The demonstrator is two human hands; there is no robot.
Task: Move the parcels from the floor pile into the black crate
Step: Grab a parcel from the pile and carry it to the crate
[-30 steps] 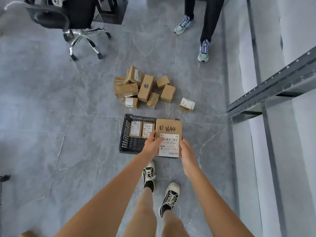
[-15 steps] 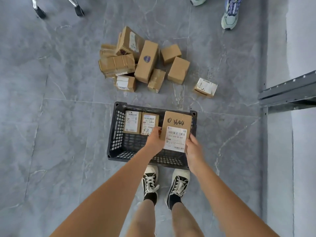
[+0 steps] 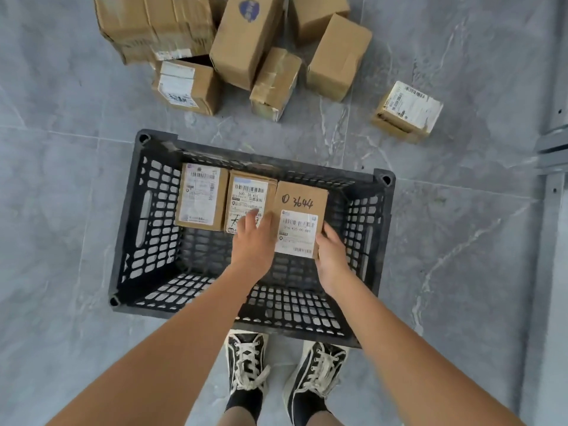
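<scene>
I see both hands, left hand [image 3: 253, 241] and right hand [image 3: 332, 256], gripping the parcel [image 3: 299, 210] inside the black crate [image 3: 147, 210]. Fingers curled round its edges. Floor pile [image 3: 246, 47] beyond.

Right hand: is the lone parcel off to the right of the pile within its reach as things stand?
Probably not yet. The right hand and left hand both hold the 3644 parcel down inside the black crate. The lone parcel lies on open floor beyond the crate's far right corner, unobstructed.

Grey marbled floor tiles [image 3: 61, 186]; 2 black-and-white laced sneakers [image 3: 246, 367]; at right, possibly a metal shelf frame [image 3: 553, 155].
</scene>
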